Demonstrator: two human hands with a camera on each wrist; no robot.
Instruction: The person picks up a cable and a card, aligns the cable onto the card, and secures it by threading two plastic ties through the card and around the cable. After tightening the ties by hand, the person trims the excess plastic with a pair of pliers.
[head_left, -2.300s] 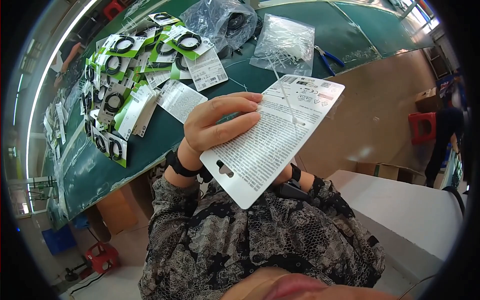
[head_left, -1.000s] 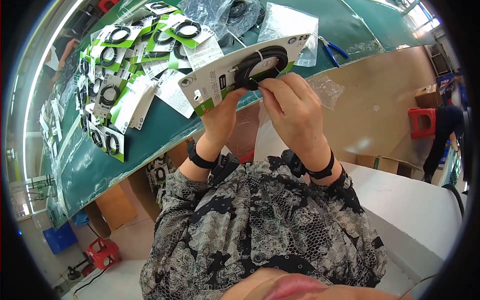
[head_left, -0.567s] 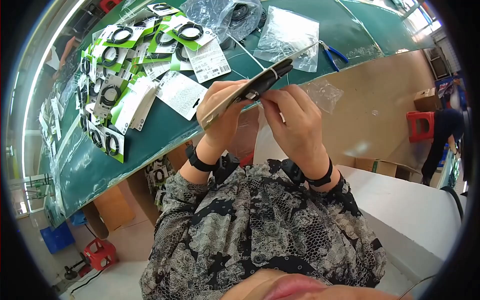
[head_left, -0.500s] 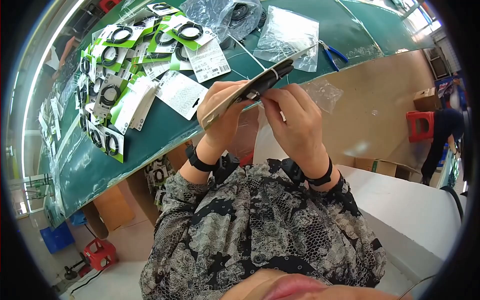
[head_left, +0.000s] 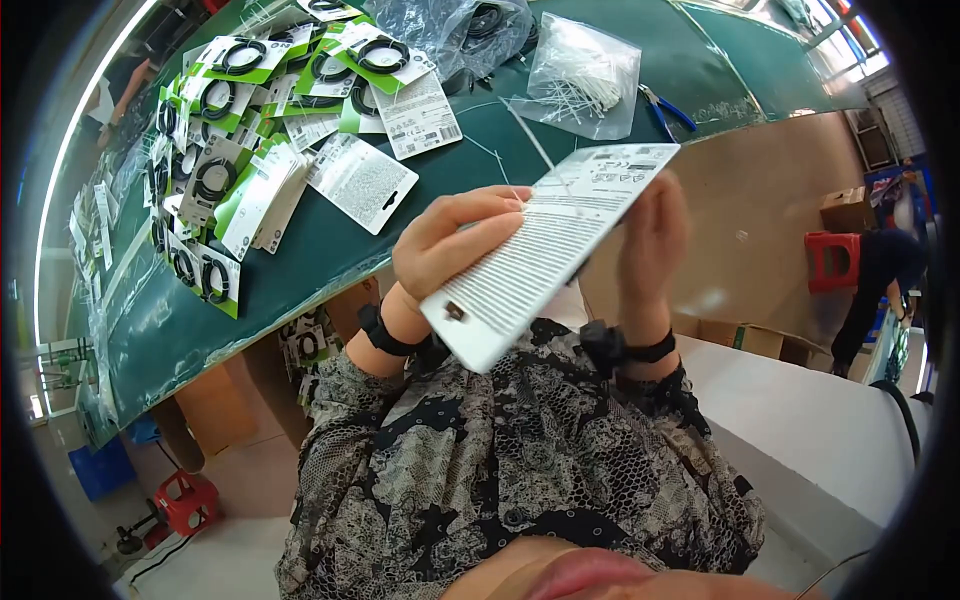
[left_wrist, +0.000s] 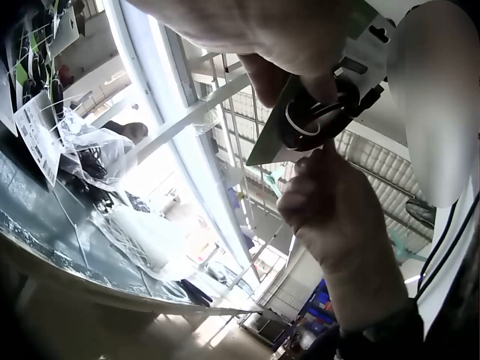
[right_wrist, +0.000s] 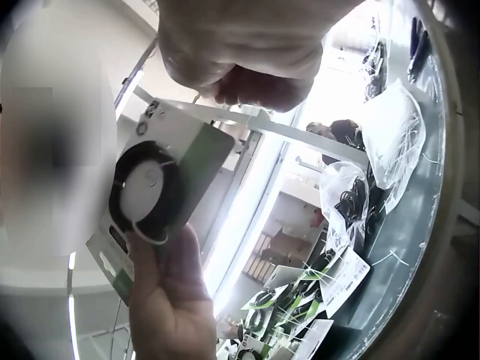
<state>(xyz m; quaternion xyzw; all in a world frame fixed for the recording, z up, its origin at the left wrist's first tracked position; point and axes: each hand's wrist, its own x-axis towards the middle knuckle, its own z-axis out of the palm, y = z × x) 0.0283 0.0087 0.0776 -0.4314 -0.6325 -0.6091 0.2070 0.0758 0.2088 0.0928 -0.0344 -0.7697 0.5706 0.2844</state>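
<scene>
Left hand (head_left: 455, 240) grips 1 card (head_left: 550, 250) | dense back print (head_left: 525, 265), illegible

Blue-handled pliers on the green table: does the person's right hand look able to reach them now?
Probably yes: the pliers lie uncovered near the edge of the table. In the head view, a corner of the cable card comes between, so the right hand may have to skirt it.

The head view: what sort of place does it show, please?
Most likely a packing workshop, perhaps in a factory: a heap of carded black cables lies on a long green worktable, near a clear bag of thin white ties.
</scene>
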